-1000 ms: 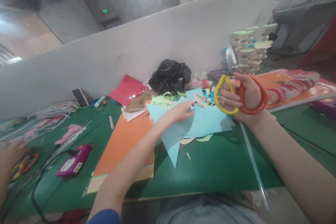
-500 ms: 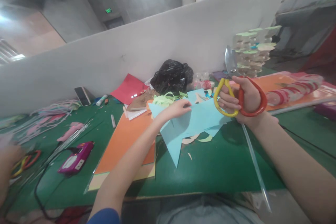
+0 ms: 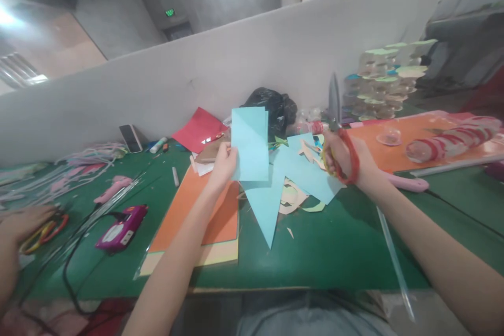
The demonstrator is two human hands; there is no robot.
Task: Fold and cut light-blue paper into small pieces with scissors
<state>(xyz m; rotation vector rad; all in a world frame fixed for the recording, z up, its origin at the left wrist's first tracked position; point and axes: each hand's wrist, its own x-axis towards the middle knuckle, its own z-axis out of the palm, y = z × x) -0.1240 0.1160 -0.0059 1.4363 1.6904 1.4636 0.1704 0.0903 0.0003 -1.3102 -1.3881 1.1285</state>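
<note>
My left hand pinches the left edge of a folded or layered light blue paper rectangle, held upright above the table. In my right hand is a pair of scissors, fingers through the red and yellow handles, blades pointing up and looking closed. Below the held paper lies a pointed light blue paper piece. More blue paper and pale paper scraps are spread to its right.
Orange paper sheets lie to the left, near a purple box. At far left is another person's hand with scissors. A pink glue gun, a red-striped plastic bottle and stacked clear cups are right. A black plastic bag sits behind.
My left hand has lifted the blue rectangle from the pile and holds it upright. My right hand has moved slightly left, scissors still in it, uncovering the pink glue gun.
</note>
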